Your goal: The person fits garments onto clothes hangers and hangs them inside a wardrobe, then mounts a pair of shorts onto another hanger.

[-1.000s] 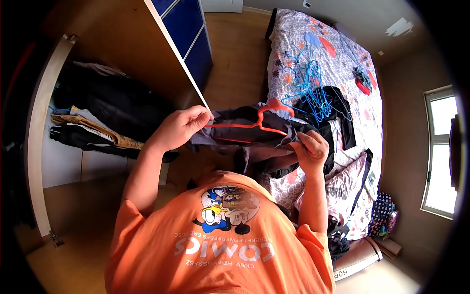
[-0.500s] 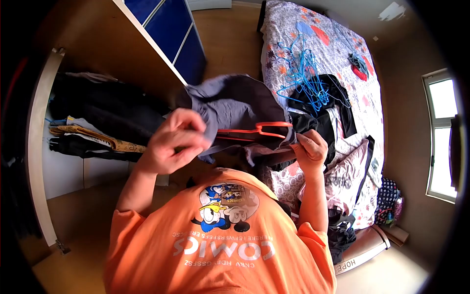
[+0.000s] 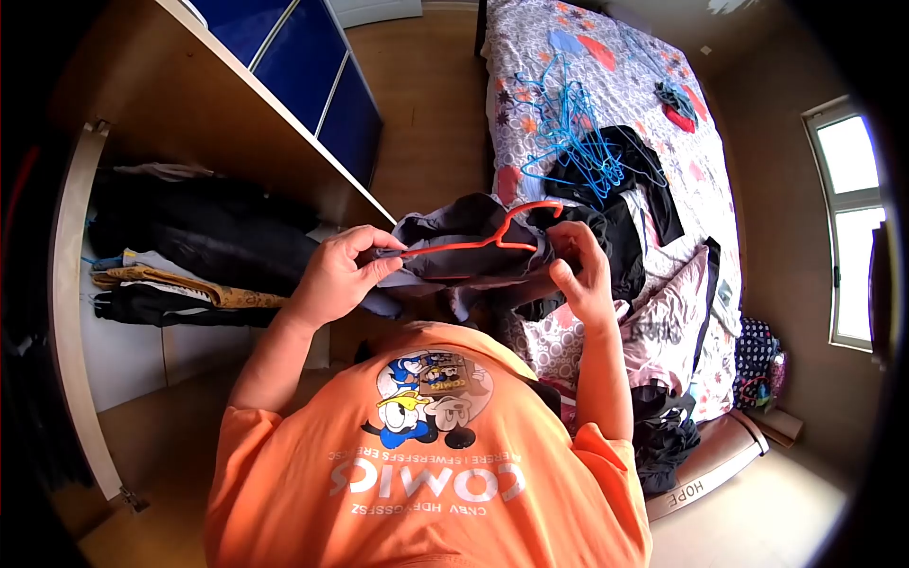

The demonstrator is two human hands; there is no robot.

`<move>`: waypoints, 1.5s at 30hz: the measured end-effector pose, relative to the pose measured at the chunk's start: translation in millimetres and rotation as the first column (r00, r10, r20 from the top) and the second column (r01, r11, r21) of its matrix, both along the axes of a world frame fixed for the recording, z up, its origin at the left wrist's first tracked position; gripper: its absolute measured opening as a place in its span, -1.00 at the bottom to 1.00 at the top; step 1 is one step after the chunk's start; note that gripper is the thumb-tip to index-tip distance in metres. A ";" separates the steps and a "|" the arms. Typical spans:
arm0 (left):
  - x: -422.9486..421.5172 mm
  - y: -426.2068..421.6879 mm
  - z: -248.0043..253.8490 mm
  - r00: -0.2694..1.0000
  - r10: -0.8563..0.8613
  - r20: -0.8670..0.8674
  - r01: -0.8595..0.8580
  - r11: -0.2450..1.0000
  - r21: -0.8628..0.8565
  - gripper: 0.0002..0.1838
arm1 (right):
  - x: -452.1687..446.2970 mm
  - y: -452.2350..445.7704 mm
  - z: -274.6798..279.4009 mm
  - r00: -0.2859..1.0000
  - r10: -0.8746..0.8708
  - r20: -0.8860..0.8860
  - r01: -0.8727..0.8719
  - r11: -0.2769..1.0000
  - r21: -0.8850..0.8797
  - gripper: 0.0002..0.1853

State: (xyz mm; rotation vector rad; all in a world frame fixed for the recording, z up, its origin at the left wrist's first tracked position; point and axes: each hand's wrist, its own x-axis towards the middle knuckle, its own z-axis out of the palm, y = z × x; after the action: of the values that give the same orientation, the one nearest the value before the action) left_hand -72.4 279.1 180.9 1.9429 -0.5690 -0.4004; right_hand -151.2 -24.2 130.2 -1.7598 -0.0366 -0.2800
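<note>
A dark grey garment [image 3: 445, 227] hangs in front of my chest with an orange-red hanger [image 3: 454, 246] inside its opening. The hanger's hook stands up and bends to the right. My left hand [image 3: 346, 275] pinches the garment's cloth at the left end of the hanger. At the other end, my right hand [image 3: 585, 275] is beside the garment's edge, thumb and fingers apart; any contact with the cloth there is hard to make out.
On the left, an open wardrobe [image 3: 80, 284] holds dark clothes [image 3: 208, 227]. A patterned bed [image 3: 530, 57] on the right bears tangled blue hangers [image 3: 582, 142], black clothes [image 3: 620, 246] and a pale pink garment [image 3: 668, 331]. A blue-panelled door [image 3: 322, 85] stands ahead.
The hanger's hook has swung upward, and the garment has settled lower and flatter. My left hand has gone from blurred movement to a pinch; my right hand's fingers have spread from their pinch.
</note>
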 end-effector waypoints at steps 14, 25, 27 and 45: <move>1.5 7.6 -0.8 0.961 0.183 0.209 -0.151 0.976 -0.158 -0.91 | 10.0 26.3 17.8 0.774 -0.234 0.588 0.598 0.574 -0.559 -0.67; -3.7 -3.5 59.7 0.956 0.286 0.073 -0.236 0.889 -0.394 -0.82 | 44.3 97.4 -47.2 0.929 -0.204 0.309 0.369 0.554 -0.746 -0.71; -8.8 -5.1 68.8 0.959 0.279 0.056 -0.233 0.883 -0.408 -0.80 | 51.1 98.2 -53.0 0.920 -0.225 0.320 0.391 0.511 -0.766 -0.74; -12.4 -13.1 72.4 0.962 0.101 0.254 -0.049 0.978 -0.202 -0.87 | 82.9 104.4 -45.5 0.788 -0.203 0.582 0.554 0.646 -0.525 -0.81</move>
State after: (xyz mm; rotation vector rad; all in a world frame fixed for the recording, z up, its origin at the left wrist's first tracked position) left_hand -84.8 266.0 253.3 1.8328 -0.6762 -0.0344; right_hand -68.3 80.2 84.7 -2.3834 -0.1219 -1.1596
